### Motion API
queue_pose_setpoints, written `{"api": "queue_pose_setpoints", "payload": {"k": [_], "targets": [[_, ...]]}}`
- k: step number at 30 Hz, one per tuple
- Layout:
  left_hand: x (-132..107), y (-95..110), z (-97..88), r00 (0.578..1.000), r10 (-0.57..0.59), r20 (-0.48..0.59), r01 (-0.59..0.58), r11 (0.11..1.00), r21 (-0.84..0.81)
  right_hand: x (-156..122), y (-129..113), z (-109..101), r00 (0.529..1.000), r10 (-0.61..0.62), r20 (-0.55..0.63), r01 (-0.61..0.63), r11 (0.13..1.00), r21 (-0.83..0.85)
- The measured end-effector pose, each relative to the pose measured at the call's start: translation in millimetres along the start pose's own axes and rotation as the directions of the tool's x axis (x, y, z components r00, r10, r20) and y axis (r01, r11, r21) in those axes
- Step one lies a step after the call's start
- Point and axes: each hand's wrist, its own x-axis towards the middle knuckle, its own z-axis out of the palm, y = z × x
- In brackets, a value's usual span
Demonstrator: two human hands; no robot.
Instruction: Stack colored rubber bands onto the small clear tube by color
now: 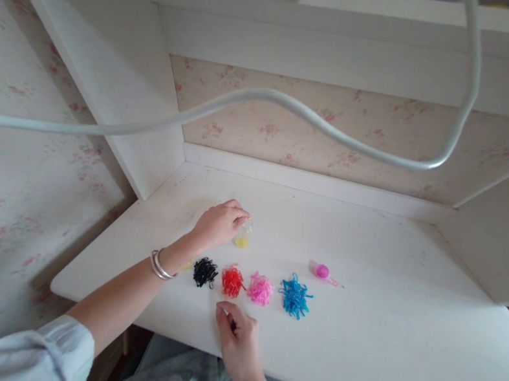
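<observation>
Just beyond the red pile (232,282) of small bands, as the head view shows it, I have my left hand (221,221) stretched over the white table (369,349), thumb and forefinger pinched on a small yellow piece (248,218). Right below those fingertips, also beyond the red pile, is a clear container (249,228) with a yellow heap (241,242) inside; whether I am touching its rim I cannot tell.

On the near side of the red pile rests my right hand (236,340), its fingers curled and the thumb close to the forefinger. I cannot tell whether anything sits between them.

Left of the red pile lies the black pile (204,272), and past that a few yellow bands (187,265) show beside my bracelets (159,264). To its right come the pink pile (260,289), then the blue pile (295,297), with a pink round item (323,271) farther off that way.

For good work here, I'd judge a light pinch best, enough to keep the piece without nudging the container, which looks light and easily tipped. My left wrist should ride high, so the bracelets don't drag bands into the black pile.
</observation>
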Motion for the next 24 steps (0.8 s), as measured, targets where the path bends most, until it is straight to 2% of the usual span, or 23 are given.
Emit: {"api": "queue_pose_setpoints", "payload": {"k": [7, 11, 14, 18, 22, 24], "targets": [[-0.4, 1.0, -1.9, 0.999, -0.024, -0.027, 0.024, 1.000, 0.011, 0.2, 0.6, 0.5, 1.000, -0.004, -0.008, 0.004, 1.000, 0.002], [-18.2, -4.1, -9.1, 0.992, -0.046, -0.114, 0.041, 0.998, -0.048, -0.1, 1.5, 0.6, 1.000, -0.002, -0.001, 0.002, 1.000, -0.013], [-48.4, -16.9, -7.5, 0.980, -0.109, -0.168, 0.095, 0.991, -0.091, 0.3, 1.8, 2.2, 1.000, -0.008, 0.010, 0.008, 0.999, -0.042], [-106.7, -45.3, 11.5, 0.954, -0.240, -0.177, 0.217, 0.966, -0.141, 3.4, -4.1, 8.6, 0.999, -0.012, 0.039, 0.016, 0.993, -0.113], [-166.5, -69.7, 34.5, 0.893, -0.416, -0.169, 0.410, 0.909, -0.075, 11.8, -20.2, 17.6, 0.994, -0.014, 0.107, 0.044, 0.959, -0.281], [-186.4, -74.7, 40.4, 0.862, -0.481, -0.160, 0.487, 0.873, 0.001, 19.0, -29.4, 23.3, 0.991, -0.042, 0.130, 0.091, 0.912, -0.399]]}}
